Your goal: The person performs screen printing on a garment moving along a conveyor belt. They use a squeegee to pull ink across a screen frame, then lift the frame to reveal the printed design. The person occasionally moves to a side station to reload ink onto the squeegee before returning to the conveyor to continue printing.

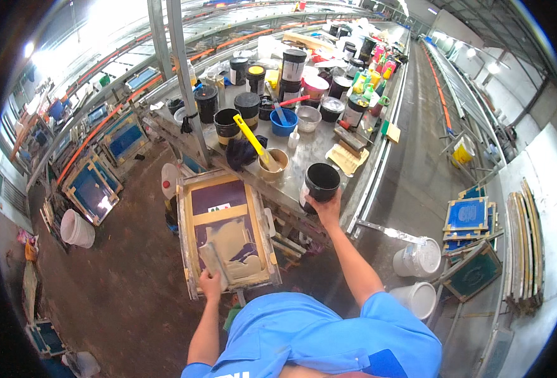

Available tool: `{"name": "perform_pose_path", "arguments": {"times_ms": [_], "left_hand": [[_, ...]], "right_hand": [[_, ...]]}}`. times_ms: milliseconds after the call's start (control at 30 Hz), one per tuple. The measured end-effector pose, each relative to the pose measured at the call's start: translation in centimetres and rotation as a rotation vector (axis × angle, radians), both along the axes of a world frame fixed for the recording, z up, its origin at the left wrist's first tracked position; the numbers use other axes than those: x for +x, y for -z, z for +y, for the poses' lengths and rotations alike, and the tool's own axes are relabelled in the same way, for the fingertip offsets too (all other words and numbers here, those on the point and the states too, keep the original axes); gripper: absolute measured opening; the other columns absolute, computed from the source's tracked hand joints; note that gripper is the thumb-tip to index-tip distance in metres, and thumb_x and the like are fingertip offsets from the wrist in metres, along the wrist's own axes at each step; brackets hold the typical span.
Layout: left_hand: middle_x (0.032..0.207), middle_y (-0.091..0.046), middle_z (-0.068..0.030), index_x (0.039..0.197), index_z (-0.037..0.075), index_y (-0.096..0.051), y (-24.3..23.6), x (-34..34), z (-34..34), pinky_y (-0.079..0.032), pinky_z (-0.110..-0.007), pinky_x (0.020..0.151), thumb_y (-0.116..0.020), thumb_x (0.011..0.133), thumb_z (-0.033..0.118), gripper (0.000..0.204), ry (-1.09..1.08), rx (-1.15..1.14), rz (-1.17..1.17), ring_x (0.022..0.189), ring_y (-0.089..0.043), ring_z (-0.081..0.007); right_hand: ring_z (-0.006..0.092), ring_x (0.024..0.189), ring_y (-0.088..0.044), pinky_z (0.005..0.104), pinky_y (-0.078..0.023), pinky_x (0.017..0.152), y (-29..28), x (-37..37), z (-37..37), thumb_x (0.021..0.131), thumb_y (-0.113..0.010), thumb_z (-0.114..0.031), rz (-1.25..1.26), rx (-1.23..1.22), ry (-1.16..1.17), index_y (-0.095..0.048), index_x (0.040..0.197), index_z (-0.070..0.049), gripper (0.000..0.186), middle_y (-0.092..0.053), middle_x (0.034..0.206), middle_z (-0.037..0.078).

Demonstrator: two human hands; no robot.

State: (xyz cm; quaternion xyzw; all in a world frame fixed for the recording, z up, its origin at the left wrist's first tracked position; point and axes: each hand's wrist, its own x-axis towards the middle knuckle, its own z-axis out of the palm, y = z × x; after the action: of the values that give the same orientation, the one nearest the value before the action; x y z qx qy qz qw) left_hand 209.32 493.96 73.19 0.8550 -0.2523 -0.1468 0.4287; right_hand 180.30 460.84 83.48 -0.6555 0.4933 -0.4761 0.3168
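Observation:
My left hand (210, 285) grips a pale flat squeegee (215, 262) over the near part of a screen-printing frame (184, 242). Beige ink (227, 238) is smeared across the frame's mesh, thicker near the squeegee. A dark purple area (217, 196) shows at the frame's far end. At the table's near edge, my right hand (326, 208) is wrapped round the lower side of a black tub (322, 181), whose open top faces up. The tub's inside is dark, and I cannot make out what is in it.
On the metal table (310, 154) stand a tan pot (275, 165) with a yellow-handled spatula (251, 137), a blue bowl (284, 123), a white squeeze bottle (294, 137) and several ink tubs. White buckets (418, 257) stand at right. More frames (91, 189) lean at left.

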Motion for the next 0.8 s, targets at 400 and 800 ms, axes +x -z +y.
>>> {"name": "perform_pose_path", "arguments": {"times_ms": [400,800], "left_hand": [[0.076,-0.064,-0.0192,0.095,-0.001,-0.067,-3.3,-0.1,2.3,-0.046,-0.041,0.065,-0.071,0.08,0.016,0.024,0.082,0.137,0.045,0.07,-0.063,-0.0309],[0.078,-0.069,-0.0179,0.098,-0.001,-0.07,-7.0,-7.9,-3.0,-0.049,-0.037,0.064,-0.075,0.078,0.022,0.03,0.322,0.077,0.261,0.065,-0.066,-0.0253]], "right_hand": [[0.0305,0.126,-0.052,0.0412,-0.041,0.106,-3.8,-2.4,14.7,0.064,-0.092,-0.028,0.13,0.181,-0.29,-0.035,0.142,-0.004,0.1,-0.053,0.134,0.016],[0.0347,0.135,-0.043,0.0433,-0.036,0.112,-3.2,-4.2,19.8,0.061,-0.092,-0.031,0.382,0.24,-0.424,-0.031,0.148,-0.004,0.11,-0.043,0.146,0.018]]}}
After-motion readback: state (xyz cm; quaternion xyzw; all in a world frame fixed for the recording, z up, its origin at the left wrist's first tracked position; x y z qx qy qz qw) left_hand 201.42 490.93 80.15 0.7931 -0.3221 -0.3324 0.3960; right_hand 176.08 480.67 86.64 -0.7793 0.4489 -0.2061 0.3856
